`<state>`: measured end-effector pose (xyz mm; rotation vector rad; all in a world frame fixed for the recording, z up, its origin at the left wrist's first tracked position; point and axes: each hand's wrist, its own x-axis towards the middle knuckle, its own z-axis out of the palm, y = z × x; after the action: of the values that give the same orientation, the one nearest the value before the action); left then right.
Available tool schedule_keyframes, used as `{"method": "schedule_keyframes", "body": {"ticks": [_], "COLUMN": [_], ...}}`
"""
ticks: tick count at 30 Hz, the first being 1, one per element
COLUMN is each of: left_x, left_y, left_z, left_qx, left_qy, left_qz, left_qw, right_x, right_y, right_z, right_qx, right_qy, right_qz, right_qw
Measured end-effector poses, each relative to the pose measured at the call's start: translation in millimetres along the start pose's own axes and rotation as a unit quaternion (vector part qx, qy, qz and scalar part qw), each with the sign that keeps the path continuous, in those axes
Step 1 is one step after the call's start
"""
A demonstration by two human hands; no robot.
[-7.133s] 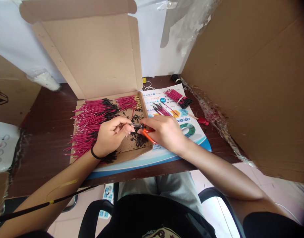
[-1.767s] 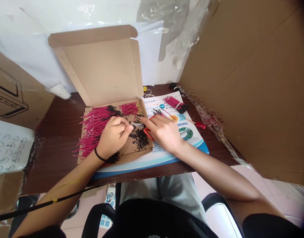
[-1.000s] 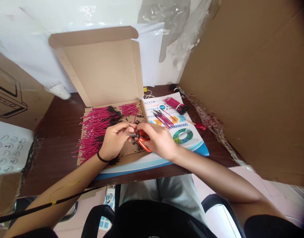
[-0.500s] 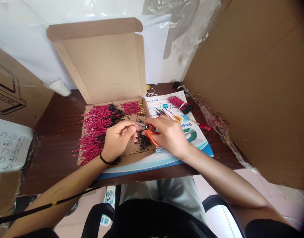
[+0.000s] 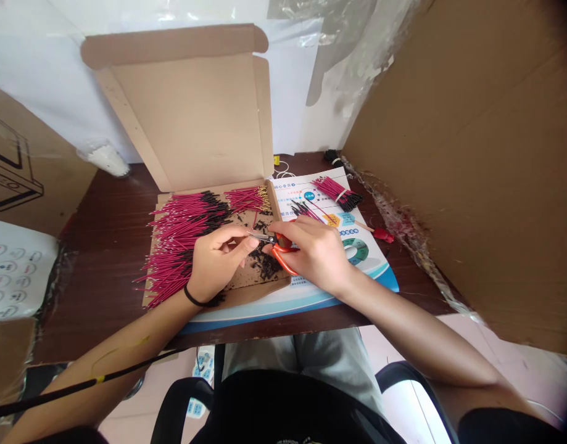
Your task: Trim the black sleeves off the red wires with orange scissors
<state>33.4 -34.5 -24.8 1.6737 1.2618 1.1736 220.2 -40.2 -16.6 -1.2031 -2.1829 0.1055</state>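
My left hand (image 5: 217, 262) pinches a thin wire end between thumb and fingers, above the cardboard box tray (image 5: 255, 280). My right hand (image 5: 313, 256) grips orange-handled snips (image 5: 283, 259), whose metal blades (image 5: 263, 237) reach to the left fingertips. Beneath the hands lie black wire trimmings (image 5: 264, 264). A large heap of magenta wires with black ends (image 5: 181, 243) fills the tray's left side, just left of my left hand. Gold-tipped magenta wires (image 5: 248, 199) lie at the tray's back. A banded magenta bundle (image 5: 336, 193) rests on a printed poster (image 5: 357, 250).
The box's raised lid (image 5: 186, 111) stands behind the tray, and a large cardboard sheet (image 5: 463, 154) walls the right side. A red-handled tool (image 5: 382, 234) and a black bundle (image 5: 332, 156) lie on the dark wooden table (image 5: 102, 246). A thin black cord lies along my left forearm.
My hands stay together at the snips' blades, with only small finger shifts. The view has tipped slightly, so the box and table sit a little higher in the frame.
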Motion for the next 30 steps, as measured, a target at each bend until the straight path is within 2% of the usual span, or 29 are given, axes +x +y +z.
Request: {"method": "schedule_keyframes", "body": {"ticks": [21, 30], "left_x": [-0.1, -0.9], "left_y": [-0.8, -4.5], "left_z": [0.4, -1.0], "left_qx": [0.019, 0.073], "left_qy": [-0.001, -0.016], "left_qz": [0.009, 0.050], "left_qw": [1.000, 0.996], "right_x": [-1.2, -2.6], "right_y": [4.7, 9.8], "right_z": [2.1, -0.5], "right_qx": [0.001, -0.084], "right_qy": [-0.054, -0.055], "right_qz": [-0.011, -0.056], "right_qw": [0.998, 0.993]}}
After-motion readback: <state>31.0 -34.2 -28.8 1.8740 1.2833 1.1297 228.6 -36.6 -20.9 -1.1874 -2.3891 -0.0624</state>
